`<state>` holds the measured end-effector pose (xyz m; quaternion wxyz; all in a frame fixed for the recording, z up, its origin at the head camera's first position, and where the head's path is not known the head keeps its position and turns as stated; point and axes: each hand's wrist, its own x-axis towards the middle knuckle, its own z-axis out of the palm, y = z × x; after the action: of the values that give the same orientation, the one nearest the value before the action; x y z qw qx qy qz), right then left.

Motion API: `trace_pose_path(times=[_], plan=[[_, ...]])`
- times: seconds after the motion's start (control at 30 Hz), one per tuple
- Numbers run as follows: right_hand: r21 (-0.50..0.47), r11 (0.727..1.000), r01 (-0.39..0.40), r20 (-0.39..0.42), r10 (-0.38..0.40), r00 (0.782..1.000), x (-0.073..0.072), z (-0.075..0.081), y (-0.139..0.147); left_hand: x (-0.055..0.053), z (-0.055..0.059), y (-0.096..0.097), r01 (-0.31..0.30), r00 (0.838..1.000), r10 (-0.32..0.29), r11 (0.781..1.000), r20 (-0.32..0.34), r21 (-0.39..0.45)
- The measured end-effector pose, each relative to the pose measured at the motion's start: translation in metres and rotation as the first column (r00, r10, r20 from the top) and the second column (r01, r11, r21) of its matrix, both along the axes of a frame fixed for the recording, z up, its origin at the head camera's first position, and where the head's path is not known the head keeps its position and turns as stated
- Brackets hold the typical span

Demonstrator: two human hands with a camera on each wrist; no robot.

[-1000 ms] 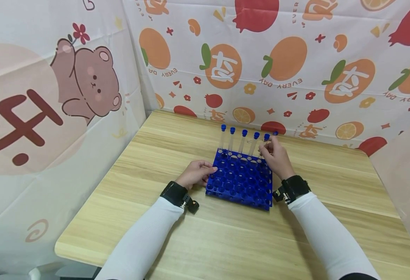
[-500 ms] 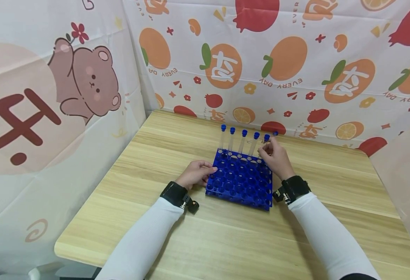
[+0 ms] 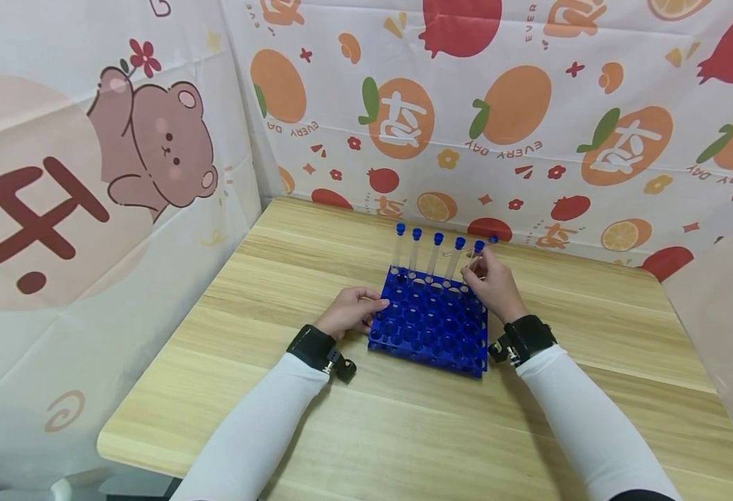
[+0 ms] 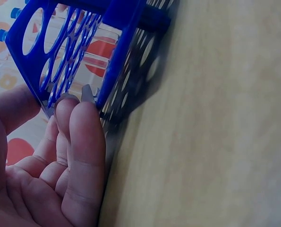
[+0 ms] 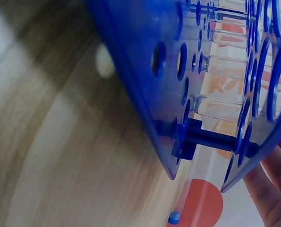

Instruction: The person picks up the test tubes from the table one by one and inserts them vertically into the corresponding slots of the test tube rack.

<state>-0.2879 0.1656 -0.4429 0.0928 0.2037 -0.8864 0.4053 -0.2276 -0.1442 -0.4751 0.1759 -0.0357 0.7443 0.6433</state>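
Observation:
A blue test tube rack point(image 3: 430, 316) stands on the table, its top plate full of round holes. Along its back row several clear test tubes point(image 3: 433, 259) with blue caps stand upright. My left hand point(image 3: 350, 311) grips the rack's left edge, thumb on the top plate; in the left wrist view its fingers point(image 4: 86, 156) curl in below the plate. At the back right corner my right hand point(image 3: 494, 282) pinches the rightmost test tube point(image 3: 478, 248) just under its cap. In the right wrist view the tubes' lower ends pass between the plates, and only part of that hand point(image 5: 272, 184) shows.
Behind the right hand a further blue cap point(image 3: 493, 239) lies low near the table's back edge. Fruit-print cloth point(image 3: 448, 104) hangs close behind the wooden table point(image 3: 366, 431), and a bear-print cloth point(image 3: 166, 153) hangs at the left.

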Motion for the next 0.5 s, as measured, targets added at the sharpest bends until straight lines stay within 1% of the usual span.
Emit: trace_pose_path(times=[0.5], plan=[[0.004, 1.0, -0.001, -0.011, 0.001, 1.0, -0.0011, -0.0016, -0.0012, -0.0001, -0.0003, -0.0015, 0.021, 1.0, -0.021, 1.0, -0.006, 0.016]])
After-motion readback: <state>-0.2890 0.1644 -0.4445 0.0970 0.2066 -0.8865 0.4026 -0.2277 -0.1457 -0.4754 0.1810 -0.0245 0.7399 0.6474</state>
